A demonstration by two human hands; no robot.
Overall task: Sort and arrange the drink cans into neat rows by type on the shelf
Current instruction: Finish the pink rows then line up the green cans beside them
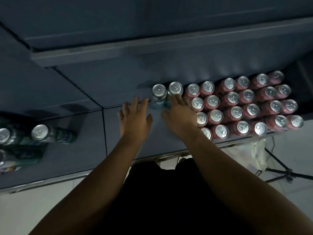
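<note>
Cans at far left: dark green ones (39, 132) stand loose on the shelf (84, 102), well apart from the rest, blurred, count unclear. Left hand (135, 118): fingers spread, palm down, empty, hovering over bare shelf just left of the blue cans; touches nothing that I can see. Blue cans (159, 96): two, upright, side by side at the back, starting a new row beside the pink block. Right hand (180, 114): open, fingers apart, fingertips (175, 99) at the side of the right blue can; contact likely, but no closed hold. Whether it pushes or merely rests, cannot tell. Pink cans (237, 112): upright, packed in four neat rows, filling the right end of the shelf. Judgement on handling: cans rigid, smooth-walled, probably full and so moderately heavy; walls dent if squeezed hard, and a slick side can slip. Best hold is around the mid-body with thumb opposing fingers, or a flat push low on the wall to slide one into line; pushing near the top risks tipping it into its neighbours. Green cans remain unsorted.
</note>
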